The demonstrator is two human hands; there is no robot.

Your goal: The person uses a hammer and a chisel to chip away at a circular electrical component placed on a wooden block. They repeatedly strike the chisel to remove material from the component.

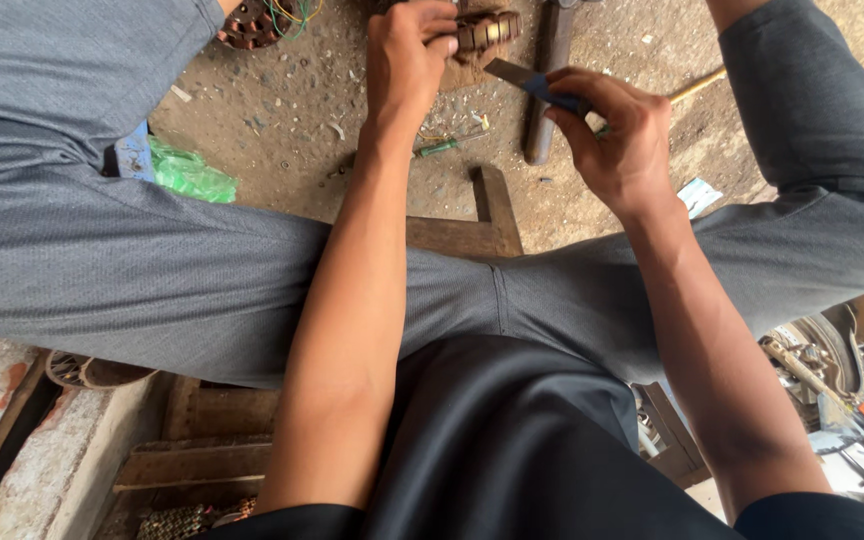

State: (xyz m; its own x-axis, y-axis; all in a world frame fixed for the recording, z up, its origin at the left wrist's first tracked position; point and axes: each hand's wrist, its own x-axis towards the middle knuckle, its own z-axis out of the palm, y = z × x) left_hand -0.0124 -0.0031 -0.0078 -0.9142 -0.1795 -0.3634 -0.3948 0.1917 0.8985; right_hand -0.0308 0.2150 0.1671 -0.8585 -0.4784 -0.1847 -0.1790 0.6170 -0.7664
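A: Nearest, what is seen?

B: Grey trousers (182, 270) of the seated person, knees apart, above a wooden frame (472, 230) on the dirt ground (282, 110).

A: And the hands?

B: The right hand (622, 135) grips a flat dark metal blade (524, 76), its tip beside the round brown copper-wound coil core (487, 30). The left hand (410, 50) is closed on this core at the top edge.

A: How far is the work?

B: It seems in the middle; windings remain on the core. Farther left lies a second brown coil with green wires (262, 20)
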